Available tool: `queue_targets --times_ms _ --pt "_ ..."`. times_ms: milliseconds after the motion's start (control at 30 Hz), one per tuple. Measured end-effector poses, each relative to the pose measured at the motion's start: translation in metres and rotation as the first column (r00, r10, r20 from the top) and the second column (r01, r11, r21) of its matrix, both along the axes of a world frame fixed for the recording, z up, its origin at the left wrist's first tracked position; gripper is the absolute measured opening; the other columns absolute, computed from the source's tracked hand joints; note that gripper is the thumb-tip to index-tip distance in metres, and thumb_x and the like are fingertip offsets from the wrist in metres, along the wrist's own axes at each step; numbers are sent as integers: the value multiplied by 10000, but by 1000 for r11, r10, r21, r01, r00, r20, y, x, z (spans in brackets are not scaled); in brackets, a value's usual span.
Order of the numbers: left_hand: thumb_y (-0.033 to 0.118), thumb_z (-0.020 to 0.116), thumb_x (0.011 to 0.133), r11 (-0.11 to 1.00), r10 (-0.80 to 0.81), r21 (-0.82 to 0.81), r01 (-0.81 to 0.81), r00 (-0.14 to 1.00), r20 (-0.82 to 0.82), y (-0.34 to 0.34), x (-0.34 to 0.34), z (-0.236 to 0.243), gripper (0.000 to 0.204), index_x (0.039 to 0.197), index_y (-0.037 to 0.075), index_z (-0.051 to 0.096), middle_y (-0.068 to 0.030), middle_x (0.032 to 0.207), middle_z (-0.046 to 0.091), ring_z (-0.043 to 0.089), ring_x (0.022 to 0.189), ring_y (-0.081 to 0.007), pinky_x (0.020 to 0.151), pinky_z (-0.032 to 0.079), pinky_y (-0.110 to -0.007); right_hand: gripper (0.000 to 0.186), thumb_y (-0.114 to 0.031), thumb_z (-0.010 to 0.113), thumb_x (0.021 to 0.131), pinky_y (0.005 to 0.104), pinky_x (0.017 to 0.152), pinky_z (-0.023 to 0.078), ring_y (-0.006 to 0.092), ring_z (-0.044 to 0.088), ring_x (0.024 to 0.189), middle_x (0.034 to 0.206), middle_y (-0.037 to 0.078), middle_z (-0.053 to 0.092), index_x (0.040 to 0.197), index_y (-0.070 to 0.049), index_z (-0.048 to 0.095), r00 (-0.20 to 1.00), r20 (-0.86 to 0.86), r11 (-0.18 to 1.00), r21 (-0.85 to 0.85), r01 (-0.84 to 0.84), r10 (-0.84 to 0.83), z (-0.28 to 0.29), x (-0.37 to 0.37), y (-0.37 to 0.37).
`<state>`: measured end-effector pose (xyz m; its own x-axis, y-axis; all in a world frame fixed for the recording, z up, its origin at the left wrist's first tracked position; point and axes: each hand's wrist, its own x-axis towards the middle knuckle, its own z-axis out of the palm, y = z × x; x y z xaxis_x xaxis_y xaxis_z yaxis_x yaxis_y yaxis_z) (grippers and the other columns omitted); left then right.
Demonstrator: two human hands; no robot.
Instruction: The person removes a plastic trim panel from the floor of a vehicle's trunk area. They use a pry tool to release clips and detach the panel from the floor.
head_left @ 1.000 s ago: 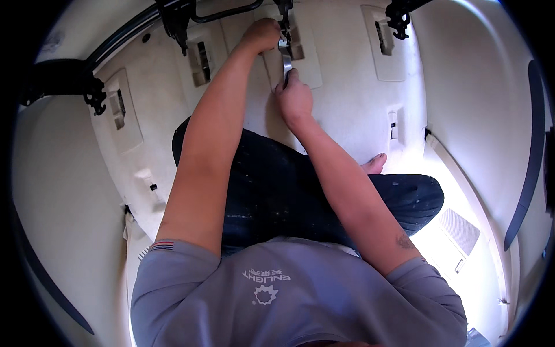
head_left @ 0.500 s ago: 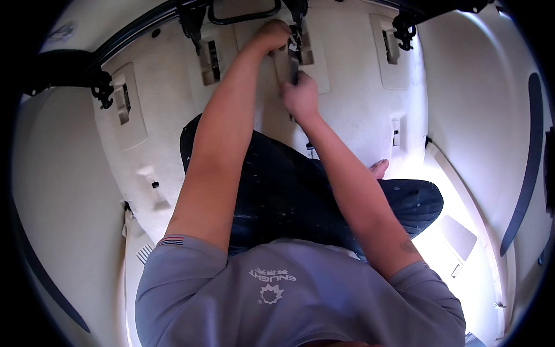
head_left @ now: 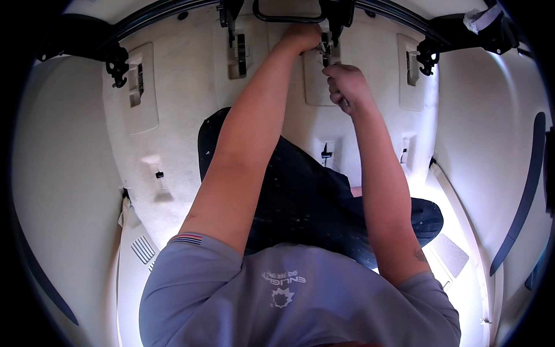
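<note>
Beneath a black, angular metal bracket (head_left: 337, 14), a narrow, dark-and-silvery metal piece (head_left: 325, 51) is sitting between left hand (head_left: 303, 39) and right hand (head_left: 348, 87), glinting in places. Left: curling beside it, fingertips hidden; I cannot tell its hold. Right: folding its fingers inward just below, hold likewise unclear. Beige, smooth-moulded panel (head_left: 318, 91): lying behind.

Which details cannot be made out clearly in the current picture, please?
All in the head view:
- Left hand: its fingertips are hidden by the hand itself.
- Right hand: its curled fingers hide what, if anything, it grips.
- Dark metal part near both hands: too small for detail.
- Black loop bar: cut off by the top edge.
</note>
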<state>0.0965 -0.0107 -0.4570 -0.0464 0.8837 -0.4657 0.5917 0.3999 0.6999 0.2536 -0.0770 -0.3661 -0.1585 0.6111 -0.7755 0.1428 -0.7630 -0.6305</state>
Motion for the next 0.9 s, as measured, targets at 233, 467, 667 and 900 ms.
queue_targets --times_ms 233,467,667,900 --pt "83 507 839 981 -161 84 172 979 -125 9 -2 -28 366 1158 98 685 -158 871 705 684 591 -267 469 535 -365 187 -102 604 907 175 347 260 37 316 431 590 -53 403 756 -93 494 997 -76 977 -214 0 -16 15 6 32" --pt "117 507 864 990 -53 128 56 998 -28 6 4 -28 257 1013 23 695 -170 771 690 656 515 -289 448 518 -400 155 -118 586 921 152 337 294 20 335 426 607 -50 436 790 -93 506 985 -139 922 -384 44 -104 12 25 52" --pt "177 508 887 993 -97 53 102 992 -79 12 2 -38 267 1045 73 697 -156 800 697 641 506 -293 484 522 -401 152 -130 583 919 166 336 265 22 310 436 605 -53 408 799 -114 491 993 -88 971 -232 53 -75 -2 10 17" --pt "213 531 895 999 -41 2 41 999 19 4 1 -21 278 1101 111 688 -112 831 699 642 560 -254 487 517 -380 161 -71 581 895 218 380 253 63 343 466 632 -29 418 792 -100 462 964 -227 982 -164 99 -135 -5 16 2"
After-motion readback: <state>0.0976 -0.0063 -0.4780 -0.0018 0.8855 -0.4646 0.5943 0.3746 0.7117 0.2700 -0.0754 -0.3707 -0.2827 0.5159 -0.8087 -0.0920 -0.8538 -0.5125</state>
